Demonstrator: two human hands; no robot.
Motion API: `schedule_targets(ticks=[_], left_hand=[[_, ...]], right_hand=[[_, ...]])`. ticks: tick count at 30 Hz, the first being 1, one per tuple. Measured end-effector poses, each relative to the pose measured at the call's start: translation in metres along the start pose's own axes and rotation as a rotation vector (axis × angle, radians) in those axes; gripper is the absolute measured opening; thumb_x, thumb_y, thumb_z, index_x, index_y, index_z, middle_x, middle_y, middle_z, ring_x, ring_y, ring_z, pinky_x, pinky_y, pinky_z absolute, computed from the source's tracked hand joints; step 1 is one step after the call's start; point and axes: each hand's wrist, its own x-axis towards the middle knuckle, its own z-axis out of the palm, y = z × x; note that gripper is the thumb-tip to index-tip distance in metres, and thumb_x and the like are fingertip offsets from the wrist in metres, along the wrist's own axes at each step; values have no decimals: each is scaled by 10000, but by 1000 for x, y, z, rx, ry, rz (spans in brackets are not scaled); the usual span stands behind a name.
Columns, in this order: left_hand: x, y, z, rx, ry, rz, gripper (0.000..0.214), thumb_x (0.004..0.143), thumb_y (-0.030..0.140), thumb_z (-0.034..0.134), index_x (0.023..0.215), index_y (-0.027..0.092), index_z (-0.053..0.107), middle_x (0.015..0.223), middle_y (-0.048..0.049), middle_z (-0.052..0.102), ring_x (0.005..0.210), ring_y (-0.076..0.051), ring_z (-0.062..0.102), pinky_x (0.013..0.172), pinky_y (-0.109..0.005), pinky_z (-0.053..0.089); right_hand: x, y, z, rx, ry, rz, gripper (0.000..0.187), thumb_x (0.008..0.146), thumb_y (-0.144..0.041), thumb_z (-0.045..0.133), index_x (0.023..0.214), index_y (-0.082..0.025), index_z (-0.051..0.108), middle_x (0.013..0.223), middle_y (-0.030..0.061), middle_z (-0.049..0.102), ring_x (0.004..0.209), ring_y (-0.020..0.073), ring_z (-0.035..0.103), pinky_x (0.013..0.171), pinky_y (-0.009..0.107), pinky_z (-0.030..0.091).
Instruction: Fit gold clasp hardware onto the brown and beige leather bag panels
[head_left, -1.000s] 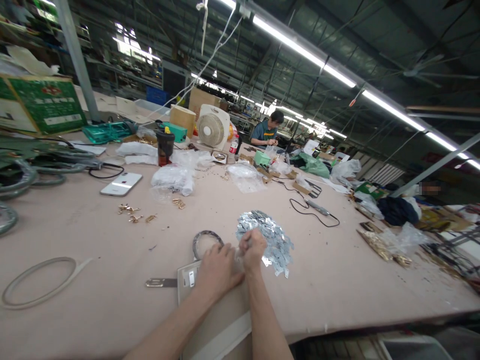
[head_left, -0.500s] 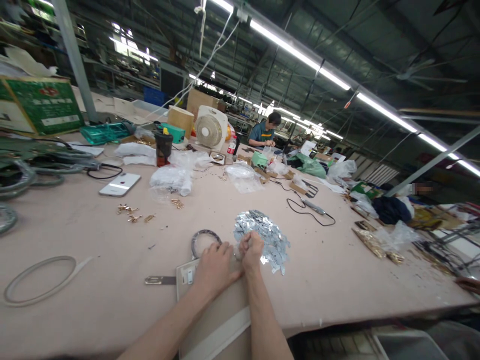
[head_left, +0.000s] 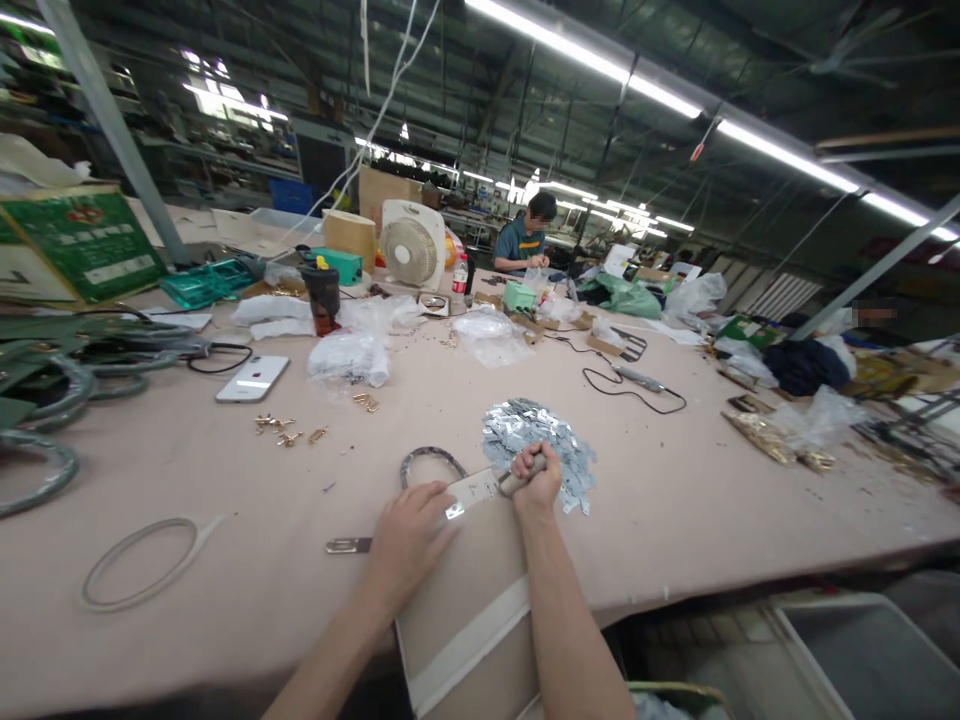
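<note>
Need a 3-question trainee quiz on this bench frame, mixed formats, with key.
1. True or false: the right hand is closed round a tool handle.
2. What does the left hand press on?
A. white phone
B. beige fabric piece
C. desk fan
3. Fill in: just beyond the right hand lies a pile of small ____ metal plates.

Key:
1. true
2. B
3. silver

Left hand (head_left: 407,540) flat, palm down; right hand (head_left: 537,481) fisted, both forearms extended forward.
</note>
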Motion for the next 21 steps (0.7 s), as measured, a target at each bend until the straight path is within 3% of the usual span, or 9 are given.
schedule_targets(ticks=[4,8,15,21], left_hand=[[0,5,6,1,35,-41,214,1008,304,560,1138,302,730,1309,-17,689,1213,-243,600,1071,-456,463],[-2,4,9,12,87,-62,201,997,283,582,1109,304,748,1285,-10,706,1186,-240,614,1044,-446,477],[-2,-14,15,29,179,-6,189,986,280,620,1127,288,745,1265,-8,729,1164,-242,635,1035,-472,481],[-1,-17,14,12,212,-12,179,970,270,632,1104,298,748,1237,-18,741,1134,-250,657,1001,-479,490]], right_hand=[[-3,1,1,-12,-16,-9,353,825,-498,650,742,-212,461,578,-93,402,428,64,325,428,201,277],[-11,-2,8,-17,-58,-57,338,850,-476,640,728,-203,482,574,-86,407,429,62,326,429,201,282],[-34,-7,50,-76,-230,-83,305,906,-436,625,744,-184,567,550,-71,440,414,64,354,406,185,287],[-58,17,71,-29,-377,-33,344,934,-425,606,695,-178,597,489,-69,402,373,56,304,369,168,229]])
